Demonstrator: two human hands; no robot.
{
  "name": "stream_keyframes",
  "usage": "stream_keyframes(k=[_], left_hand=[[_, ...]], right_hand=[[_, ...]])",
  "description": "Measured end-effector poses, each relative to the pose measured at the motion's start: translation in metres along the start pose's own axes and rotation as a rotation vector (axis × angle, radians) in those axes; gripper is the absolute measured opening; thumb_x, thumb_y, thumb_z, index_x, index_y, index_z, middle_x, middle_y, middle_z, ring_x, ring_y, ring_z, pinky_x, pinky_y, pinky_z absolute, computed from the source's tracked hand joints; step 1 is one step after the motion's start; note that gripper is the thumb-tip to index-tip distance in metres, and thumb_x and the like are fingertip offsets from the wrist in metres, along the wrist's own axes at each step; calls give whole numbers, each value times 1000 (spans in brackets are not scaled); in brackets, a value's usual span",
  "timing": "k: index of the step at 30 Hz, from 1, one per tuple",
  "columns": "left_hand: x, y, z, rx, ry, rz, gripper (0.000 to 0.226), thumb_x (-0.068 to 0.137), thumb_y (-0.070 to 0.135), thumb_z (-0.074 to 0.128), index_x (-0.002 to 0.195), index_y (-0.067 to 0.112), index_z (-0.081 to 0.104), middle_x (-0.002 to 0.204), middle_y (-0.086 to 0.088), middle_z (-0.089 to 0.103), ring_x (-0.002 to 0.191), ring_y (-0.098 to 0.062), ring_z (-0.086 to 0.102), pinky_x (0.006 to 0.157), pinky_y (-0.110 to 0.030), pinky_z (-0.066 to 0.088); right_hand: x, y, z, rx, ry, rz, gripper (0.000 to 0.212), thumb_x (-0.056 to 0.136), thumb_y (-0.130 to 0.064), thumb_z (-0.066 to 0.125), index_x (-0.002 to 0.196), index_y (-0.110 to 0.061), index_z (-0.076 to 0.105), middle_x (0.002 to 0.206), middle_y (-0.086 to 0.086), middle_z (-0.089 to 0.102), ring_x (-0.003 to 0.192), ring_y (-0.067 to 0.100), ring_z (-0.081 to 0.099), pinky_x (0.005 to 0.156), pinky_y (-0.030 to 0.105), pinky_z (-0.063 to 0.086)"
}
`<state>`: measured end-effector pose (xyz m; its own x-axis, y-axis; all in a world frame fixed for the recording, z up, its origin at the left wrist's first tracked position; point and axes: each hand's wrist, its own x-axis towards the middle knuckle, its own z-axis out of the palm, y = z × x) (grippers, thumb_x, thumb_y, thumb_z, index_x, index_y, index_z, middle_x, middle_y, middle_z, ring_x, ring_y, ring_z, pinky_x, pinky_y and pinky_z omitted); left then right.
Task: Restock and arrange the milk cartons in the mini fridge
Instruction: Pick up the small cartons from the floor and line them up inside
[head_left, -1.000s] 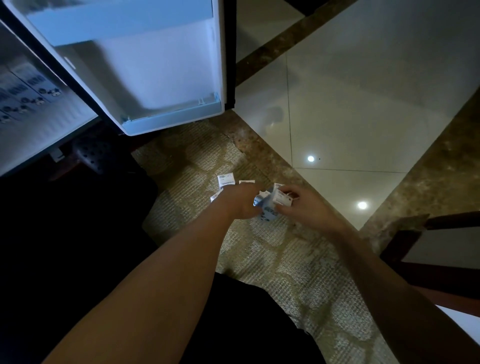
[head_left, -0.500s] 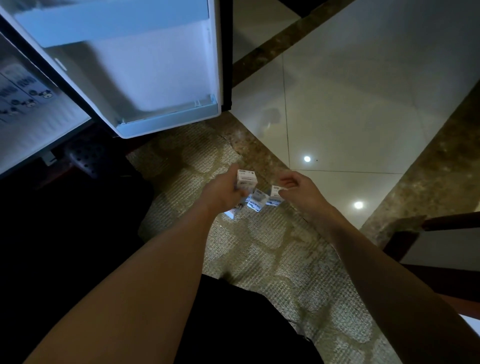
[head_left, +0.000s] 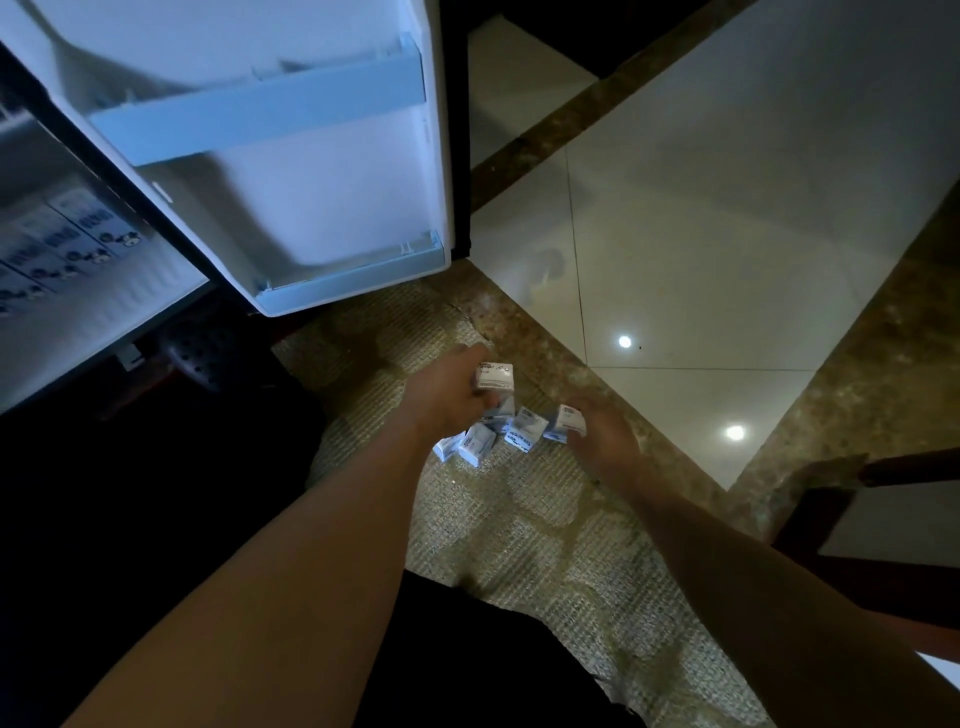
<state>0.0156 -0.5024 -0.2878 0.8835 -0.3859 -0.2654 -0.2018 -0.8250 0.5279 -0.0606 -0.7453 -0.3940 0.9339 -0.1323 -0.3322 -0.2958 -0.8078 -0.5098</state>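
Observation:
Several small white-and-blue milk cartons (head_left: 523, 434) lie in a loose cluster on the woven rug (head_left: 545, 540). My left hand (head_left: 447, 397) grips one milk carton (head_left: 496, 378), held upright just above the cluster. My right hand (head_left: 605, 439) is blurred and rests at the cluster's right end, its fingers closed on the rightmost carton (head_left: 563, 422), which sits low on the rug. The mini fridge door (head_left: 291, 171) hangs open above. More cartons (head_left: 67, 236) lie in a row inside the fridge at the left.
The door has an upper shelf rail (head_left: 260, 117) and a bottom door shelf (head_left: 353, 278). Glossy white floor tiles (head_left: 701, 249) with brown marble borders lie to the right. A dark wooden furniture frame (head_left: 852, 519) stands at the right edge.
My left hand picked one carton out of the cluster and raised it slightly. My right hand let go of the shared bundle and dropped to the rightmost carton. More of the fridge door shows.

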Motion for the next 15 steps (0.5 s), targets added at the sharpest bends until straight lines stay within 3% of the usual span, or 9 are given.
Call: stream_keyframes(k=[2,6,9,12,15], left_hand=[[-1,1,-12,111,28,1,34,86,38,72,113,28,54,114,4,63,103,-19,60,77,-33,46],[-6,9,-38,190,91,10,32,87,43,69,113,30,55,114,6,64,102,-19,63,80,-37,45],[-11,21,-63,233,153,50,33,88,49,64,113,30,53,115,8,62,101,-19,62,73,-34,38],[-21,31,-91,274,208,94,26,90,48,62,100,32,46,110,8,63,99,-19,62,70,-33,36],[-33,34,-127,328,271,108,31,90,50,61,108,27,51,112,6,65,99,-23,63,68,-32,35]], right_hand=[[-8,-4,-11,36,51,-16,39,91,-21,63,130,-18,59,116,3,65,102,21,62,82,35,54],[-10,-22,-47,-6,101,-104,43,83,-22,71,125,-19,62,109,-1,58,98,15,53,79,26,40],[-12,-47,-80,19,166,-216,44,79,-19,74,122,-20,64,104,-2,57,96,17,56,76,28,44],[-14,-82,-109,56,216,-333,42,80,-21,73,121,-20,63,103,-7,55,93,13,56,76,29,47],[-12,-122,-132,67,238,-424,43,81,-20,74,122,-21,62,104,-10,54,91,10,57,76,23,47]])
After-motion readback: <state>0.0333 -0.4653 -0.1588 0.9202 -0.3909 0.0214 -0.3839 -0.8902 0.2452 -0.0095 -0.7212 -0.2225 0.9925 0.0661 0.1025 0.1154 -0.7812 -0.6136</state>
